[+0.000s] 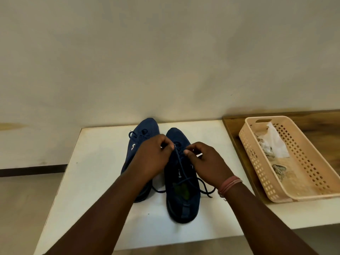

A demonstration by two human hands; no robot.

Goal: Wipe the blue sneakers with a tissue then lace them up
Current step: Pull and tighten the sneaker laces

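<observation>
— Starting at the left: what sits on the white table (95,162)?

— Two blue sneakers of a soft knit fabric with dark soles, toes toward the far wall. The left sneaker (141,133) lies a little farther away; its lace is knotted near the toe and a small white mark shows on its side. The left hand (152,159) covers its middle.

— Is that hand holding anything?

— Its fingers are curled and pinch the thin dark lace (179,162) above the right sneaker (182,196), which stands just beside the first, nearer the viewer. The lace runs down the tongue, and loose ends trail onto the table on both sides.

— And the other hand?

— The right hand (207,162) pinches the same lace from the opposite side, thumb and fingers bent together. Pink bands (230,184) circle its wrist.

— Farther right?

— A beige plastic basket (255,155), rectangular with rounded corners and walls pierced by square holes, rests on a brown wooden tray-like surface (233,133). Inside lie crumpled white tissues (276,142), some soiled grey, and further greyish scraps nearer the viewer.
</observation>
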